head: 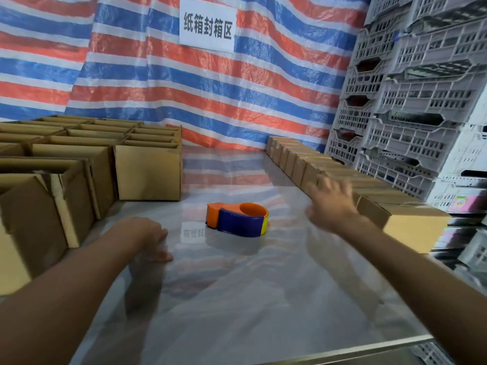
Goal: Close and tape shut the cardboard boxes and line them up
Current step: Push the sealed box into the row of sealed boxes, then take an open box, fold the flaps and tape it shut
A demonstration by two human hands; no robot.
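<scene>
An orange and blue tape dispenser (238, 219) lies on the shiny table (237, 299), midway between my hands. My left hand (147, 237) rests on the table with its fingers curled down, holding nothing. My right hand (333, 200) is blurred, fingers spread, hovering beside the row of closed taped boxes (340, 180) along the right edge. The nearest closed box (411, 225) sits just right of my right wrist. Several open boxes (87, 159) with raised flaps crowd the left side.
Stacked white plastic crates (416, 101) rise behind the closed row at the right. A striped red, white and blue tarp (210, 88) with a white sign (208, 25) hangs behind the table. The table's metal front edge (369, 350) runs at the lower right.
</scene>
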